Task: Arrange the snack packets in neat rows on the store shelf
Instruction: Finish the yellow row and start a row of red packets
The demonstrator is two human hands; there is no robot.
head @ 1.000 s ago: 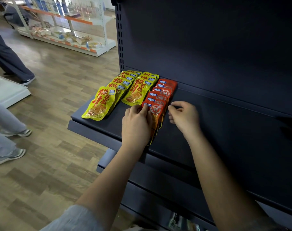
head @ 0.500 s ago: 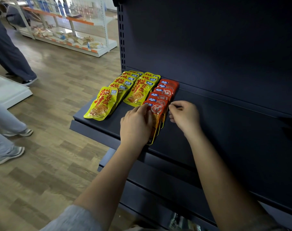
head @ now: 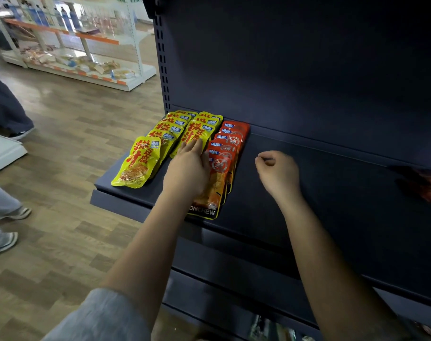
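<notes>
On the dark shelf (head: 295, 193) lie three overlapping rows of snack packets: a left yellow row (head: 140, 161), a middle yellow row (head: 199, 129) and a red-orange row (head: 226, 148) at the right. My left hand (head: 188, 168) lies flat, fingers extended, across the front of the middle yellow row and the left edge of the red row, hiding the packets under it. My right hand (head: 278, 173) hovers over bare shelf to the right of the red row, fingers curled closed, holding nothing.
A dark red packet (head: 426, 185) lies at the shelf's far right, in shadow. A lower shelf (head: 234, 279) runs beneath. On the wooden floor at left stand people's legs and shoes (head: 5, 217), and a white store rack (head: 74, 57) stands behind.
My right hand has let go of the red row and pulled away to the right. My left hand has slid forward and left onto the middle yellow row.
</notes>
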